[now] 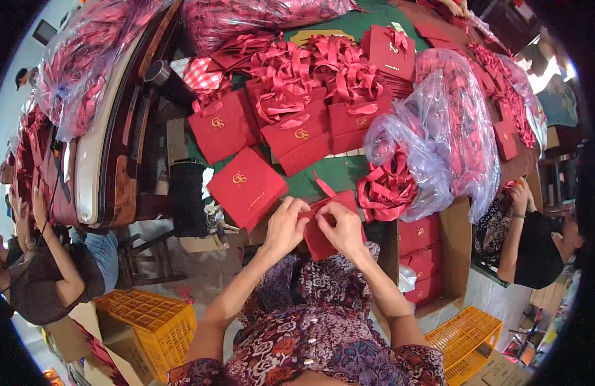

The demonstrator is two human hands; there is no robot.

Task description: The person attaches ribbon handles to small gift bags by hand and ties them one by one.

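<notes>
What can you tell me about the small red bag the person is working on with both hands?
The small red bag looks like matte paper, partly hidden by the left hand and right hand, whose fingers pinch its top edge. A red ribbon strip sticks up from it. It is held at the edge of the green table, just above the person's lap.

Ahead of my hands a narrow strip of green counter [336, 172] lies bare; red gift bags [297, 132] block beyond, a ribbon-filled plastic bag [426, 154] crowds my right.
</notes>
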